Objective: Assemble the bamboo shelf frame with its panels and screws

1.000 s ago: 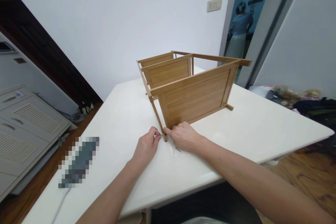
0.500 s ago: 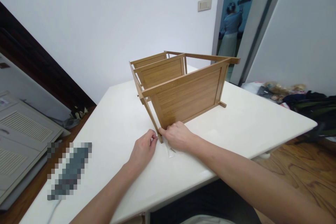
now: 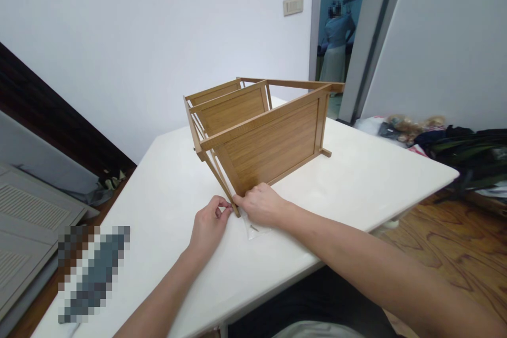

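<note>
A bamboo shelf rack [image 3: 265, 142] lies on its side on the white table [image 3: 364, 179]. Its near leg end [image 3: 236, 212] points toward me. My left hand [image 3: 209, 224] pinches its fingertips together right at that leg end, on something too small to name. From the other side my right hand [image 3: 259, 205] grips the bottom corner of the rack's near panel, fingers curled over it. Under my right hand lies a small clear plastic bag [image 3: 253, 229] with small hardware inside.
A blurred dark object [image 3: 93, 272] lies at the table's left front. Grey drawers [image 3: 24, 216] stand on the floor to the left. Dark bags and clutter [image 3: 463, 150] lie at the right. A person [image 3: 335, 42] stands in the far doorway.
The view has swung right, so everything sits further left in the picture. Both hands stay at the rack's near leg; the left fingertips have closed in slightly.
</note>
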The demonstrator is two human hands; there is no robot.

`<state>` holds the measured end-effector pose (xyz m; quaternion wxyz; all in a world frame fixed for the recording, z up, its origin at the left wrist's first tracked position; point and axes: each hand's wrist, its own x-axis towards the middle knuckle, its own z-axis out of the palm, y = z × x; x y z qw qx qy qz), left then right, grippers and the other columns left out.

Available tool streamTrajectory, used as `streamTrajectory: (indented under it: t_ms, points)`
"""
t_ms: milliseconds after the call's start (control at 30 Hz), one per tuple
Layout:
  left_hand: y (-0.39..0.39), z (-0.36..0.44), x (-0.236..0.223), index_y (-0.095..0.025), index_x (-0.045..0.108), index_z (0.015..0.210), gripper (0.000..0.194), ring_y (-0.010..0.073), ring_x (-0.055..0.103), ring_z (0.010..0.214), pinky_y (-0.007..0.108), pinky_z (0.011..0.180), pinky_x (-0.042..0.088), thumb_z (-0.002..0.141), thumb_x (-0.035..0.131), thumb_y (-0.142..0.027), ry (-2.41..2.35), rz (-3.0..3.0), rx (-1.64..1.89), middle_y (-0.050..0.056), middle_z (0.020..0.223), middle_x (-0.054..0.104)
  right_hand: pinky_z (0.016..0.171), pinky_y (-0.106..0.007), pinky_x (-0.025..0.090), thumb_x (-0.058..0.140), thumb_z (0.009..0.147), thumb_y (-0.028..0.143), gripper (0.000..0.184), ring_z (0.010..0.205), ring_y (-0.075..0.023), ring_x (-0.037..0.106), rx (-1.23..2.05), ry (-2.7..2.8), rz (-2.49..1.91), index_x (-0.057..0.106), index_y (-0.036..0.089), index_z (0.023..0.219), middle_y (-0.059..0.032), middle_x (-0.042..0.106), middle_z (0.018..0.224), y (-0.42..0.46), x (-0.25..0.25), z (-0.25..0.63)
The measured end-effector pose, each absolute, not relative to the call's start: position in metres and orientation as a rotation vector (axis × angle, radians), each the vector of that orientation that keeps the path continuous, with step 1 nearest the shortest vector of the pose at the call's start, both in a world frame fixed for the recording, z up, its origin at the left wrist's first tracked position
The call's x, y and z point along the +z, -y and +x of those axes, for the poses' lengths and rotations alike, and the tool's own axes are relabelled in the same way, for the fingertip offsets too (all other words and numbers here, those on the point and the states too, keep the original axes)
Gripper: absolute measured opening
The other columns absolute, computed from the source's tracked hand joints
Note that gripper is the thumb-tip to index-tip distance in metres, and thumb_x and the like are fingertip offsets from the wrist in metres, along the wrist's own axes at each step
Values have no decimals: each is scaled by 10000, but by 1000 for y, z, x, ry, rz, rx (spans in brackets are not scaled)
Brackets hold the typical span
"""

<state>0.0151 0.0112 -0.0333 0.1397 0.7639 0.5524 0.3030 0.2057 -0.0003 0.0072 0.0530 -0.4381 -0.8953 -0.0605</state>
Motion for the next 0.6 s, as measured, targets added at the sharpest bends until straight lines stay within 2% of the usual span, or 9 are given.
streamTrajectory:
  t_ms: [167,367,467,600]
  points:
    - [-11,14,-33,-234,595,831,109,140,505,505,254,552,380,819,570,-340,-1668,2226,883,-73,534,503,635,-275,410,418,945,208,207,808,-218,708,-175,2697,-1329,554,167,1095,-99,738,839,-1,4,205]
    - [-14,12,-35,-215,642,819,148,174,594,708,302,681,447,855,509,-268,-1598,2412,866,15,822,650,591,-266,351,427,926,186,234,762,-195,688,-150,2662,-1260,561,210,1117,-64,726,846,-4,0,210]
    - [-15,10,-37,-210,657,855,179,176,605,741,307,707,461,881,490,-266,-1560,2414,824,19,834,645,592,-263,326,460,895,194,235,785,-184,669,-73,2581,-1249,593,230,1086,-45,722,884,-6,1,213]
    - [-15,9,-36,-202,661,875,218,177,608,773,309,732,465,910,461,-284,-1527,2401,797,23,843,636,610,-269,332,405,904,187,247,823,-177,651,-44,2427,-1284,606,193,1049,-52,719,955,-7,4,216]
